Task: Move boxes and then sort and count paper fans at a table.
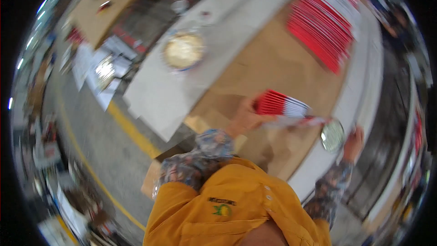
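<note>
My left hand (247, 117) is closed on a fanned stack of red-and-white printed cards (281, 105), held above the brown cardboard sheet (268, 70). From the stack a blurred pale and red strip stretches toward a small round dish (332, 135) with pale greenish contents, on the white table strip at the right. Just right of that dish is my right hand (354, 143), its fingers curled together. Blur hides what, if anything, they hold.
A long overlapping row of red-and-white cards (321, 27) lies at the far right of the cardboard. A round tub with cream-coloured contents (183, 51) stands on the white tabletop (157, 95). Papers (107, 68) and a wooden table (98, 11) are at the left.
</note>
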The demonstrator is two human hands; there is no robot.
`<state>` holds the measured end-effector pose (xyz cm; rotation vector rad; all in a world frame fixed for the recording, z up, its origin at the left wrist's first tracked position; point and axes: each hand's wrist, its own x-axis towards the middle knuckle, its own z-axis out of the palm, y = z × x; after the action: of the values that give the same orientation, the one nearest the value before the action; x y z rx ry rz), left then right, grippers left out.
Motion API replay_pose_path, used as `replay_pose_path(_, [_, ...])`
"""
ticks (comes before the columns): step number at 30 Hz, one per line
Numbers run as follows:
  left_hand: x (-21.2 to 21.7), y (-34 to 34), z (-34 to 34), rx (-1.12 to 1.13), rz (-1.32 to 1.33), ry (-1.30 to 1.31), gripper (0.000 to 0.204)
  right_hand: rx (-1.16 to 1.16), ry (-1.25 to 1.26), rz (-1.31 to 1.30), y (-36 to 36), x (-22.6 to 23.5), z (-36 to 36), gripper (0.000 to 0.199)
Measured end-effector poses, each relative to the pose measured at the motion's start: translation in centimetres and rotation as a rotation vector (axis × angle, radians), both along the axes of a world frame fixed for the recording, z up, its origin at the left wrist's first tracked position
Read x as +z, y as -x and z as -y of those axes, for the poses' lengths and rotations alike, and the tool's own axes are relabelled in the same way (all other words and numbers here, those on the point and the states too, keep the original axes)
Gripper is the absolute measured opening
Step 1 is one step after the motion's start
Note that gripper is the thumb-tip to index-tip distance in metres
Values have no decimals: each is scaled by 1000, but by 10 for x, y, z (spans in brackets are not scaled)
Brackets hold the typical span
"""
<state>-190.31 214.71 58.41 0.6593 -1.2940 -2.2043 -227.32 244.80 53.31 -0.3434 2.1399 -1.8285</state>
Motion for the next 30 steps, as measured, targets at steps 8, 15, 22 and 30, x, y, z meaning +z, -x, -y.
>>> replay_pose_path(8, [6, 10, 9, -93, -143, 294, 57, 762, -20, 78, -135, 146, 195, 8])
replay_pose_path(15, [10, 5, 8, -140, -138, 354, 50, 1096, -265, -13, -170, 124, 234, 8])
replay_pose_path(22, [6, 8, 13, -263, -179, 294, 56, 798, 108, 629, -186, 117, 242, 16])
replay_pose_path(30, [16, 16, 20, -281, -167, 346, 51, 1350, -167, -354, -224, 219, 261, 9])
